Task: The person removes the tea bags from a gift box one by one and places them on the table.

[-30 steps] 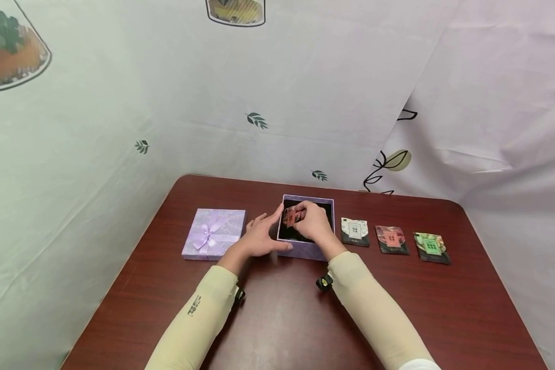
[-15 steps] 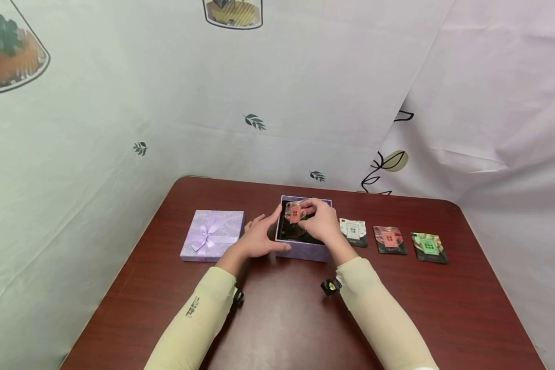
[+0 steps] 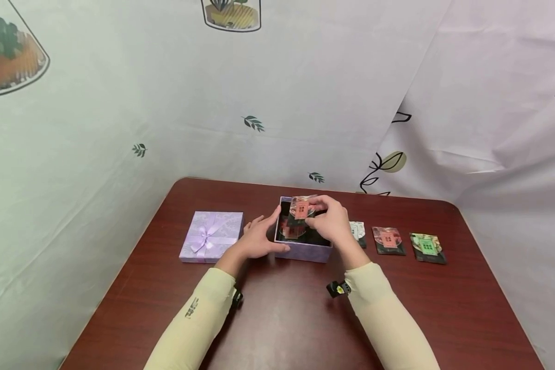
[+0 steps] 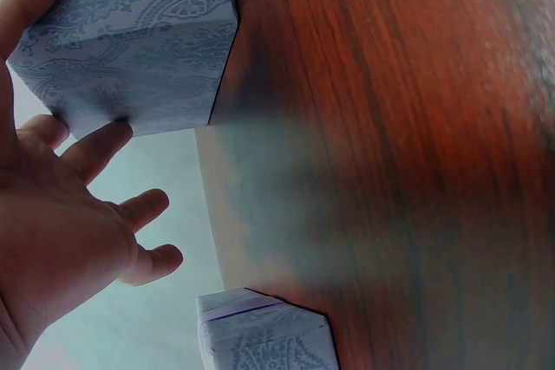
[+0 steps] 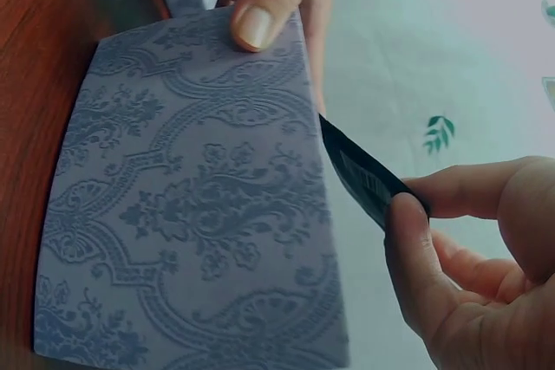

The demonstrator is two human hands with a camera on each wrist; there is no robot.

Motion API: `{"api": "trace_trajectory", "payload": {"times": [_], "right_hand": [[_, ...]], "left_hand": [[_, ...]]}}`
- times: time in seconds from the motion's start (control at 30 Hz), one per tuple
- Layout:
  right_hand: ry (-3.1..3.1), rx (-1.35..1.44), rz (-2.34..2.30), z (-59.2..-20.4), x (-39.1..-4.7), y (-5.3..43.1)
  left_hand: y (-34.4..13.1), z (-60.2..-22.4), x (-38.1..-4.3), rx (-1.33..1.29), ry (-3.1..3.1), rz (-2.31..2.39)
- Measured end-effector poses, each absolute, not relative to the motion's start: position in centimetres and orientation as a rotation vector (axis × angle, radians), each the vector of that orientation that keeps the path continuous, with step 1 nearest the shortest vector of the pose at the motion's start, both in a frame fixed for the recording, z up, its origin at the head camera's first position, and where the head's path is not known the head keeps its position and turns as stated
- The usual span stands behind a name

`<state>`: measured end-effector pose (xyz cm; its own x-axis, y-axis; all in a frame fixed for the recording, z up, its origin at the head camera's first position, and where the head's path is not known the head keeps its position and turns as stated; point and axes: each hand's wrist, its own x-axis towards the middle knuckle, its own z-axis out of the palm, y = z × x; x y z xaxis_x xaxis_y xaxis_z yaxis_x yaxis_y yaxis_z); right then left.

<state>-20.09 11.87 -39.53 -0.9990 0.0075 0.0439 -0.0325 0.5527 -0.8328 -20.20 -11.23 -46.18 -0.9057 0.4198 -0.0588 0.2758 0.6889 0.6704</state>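
The lidless purple patterned gift box (image 3: 305,251) has a black inside. My left hand (image 3: 259,238) holds its front left corner. In the left wrist view the thumb presses one wall, two fingertips touch the adjoining wall, and the other fingers are spread free. My right hand (image 3: 332,220) pinches a red and black sachet (image 3: 300,209) by its right edge, tilted over the box opening. Thumb and index finger meet on the sachet's dark edge (image 5: 368,179) in the right wrist view. Below it, another reddish sachet (image 3: 290,230) shows inside the box.
Left of the box lies its purple lid (image 3: 228,229) with a ribbon bow. To the right, a white sachet (image 3: 358,231), partly behind my right hand, a red sachet (image 3: 388,240) and a green one (image 3: 427,247) lie in a row on the dark wooden table (image 3: 282,308).
My right hand has moved right and lifted the pinched sachet up from inside the box, uncovering the sachet beneath. It now overlaps the white sachet. My left hand has stayed at the box corner.
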Motion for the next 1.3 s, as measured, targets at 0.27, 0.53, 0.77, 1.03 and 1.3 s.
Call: {"api": "trace_trajectory", "payload": {"times": [0.27, 0.53, 0.77, 1.03, 1.3], "right_hand": [[-2.656, -0.007, 1.677, -38.8, -19.2, 12.9], [-2.61, -0.022, 1.798, -38.9, -18.3, 14.1], [-2.572, -0.027, 1.88, -39.6, -17.5, 15.4], [-2.529, -0.046, 1.981, -40.0, -16.8, 16.3], [-2.492, -0.046, 2.048, -40.6, -16.2, 17.1]], "left_hand": [[-11.1, -46.1, -20.2, 0.558, 2.699, 1.018], [-11.1, -46.2, -20.2, 0.556, 2.69, 1.026], [-11.1, -46.1, -20.2, 0.557, 2.698, 1.032], [-11.1, -46.3, -20.2, 0.567, 2.701, 1.027], [-11.2, -46.3, -20.3, 0.564, 2.71, 1.024]]}}
